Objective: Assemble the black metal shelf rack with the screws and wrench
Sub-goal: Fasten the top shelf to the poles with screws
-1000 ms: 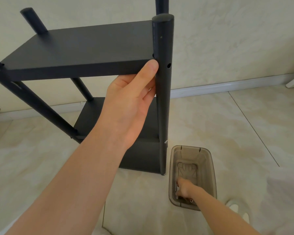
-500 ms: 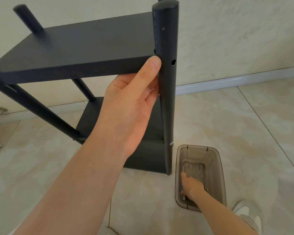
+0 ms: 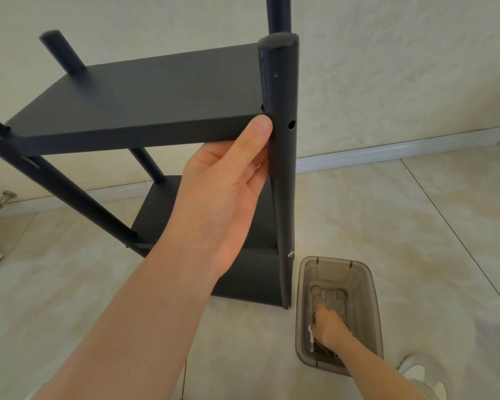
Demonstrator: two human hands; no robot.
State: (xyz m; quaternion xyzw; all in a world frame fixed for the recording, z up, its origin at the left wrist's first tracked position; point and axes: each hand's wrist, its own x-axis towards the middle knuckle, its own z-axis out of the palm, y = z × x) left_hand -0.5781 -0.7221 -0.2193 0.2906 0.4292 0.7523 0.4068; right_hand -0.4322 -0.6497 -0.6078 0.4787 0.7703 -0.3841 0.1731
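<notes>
the black rack stands upright on the tiled floor, close to the pale wall and its white skirting board. its top shelf sits level between the round posts, and a lower shelf sits near the floor.

the left hand holds the front right corner of the top shelf. the thumb is pressed flat on the shelf's front edge, and the fingers, held together, are tucked underneath, right against the front post. just beside the thumb tip the post has an open screw hole. lower down, level with the lower shelf, a small silver screw head sticks out of the same post.

to the right of the post's foot, just beside it, a smoky clear plastic bin sits on the floor. the right hand reaches down inside it, fingers pointing at the bottom. i can't tell whether they are clamped on anything. a thin pale metal piece lies touching the left side of that hand, too small to make out.

a white shoe shows at the bottom right, and a metal door stop sits on the skirting at far left.
</notes>
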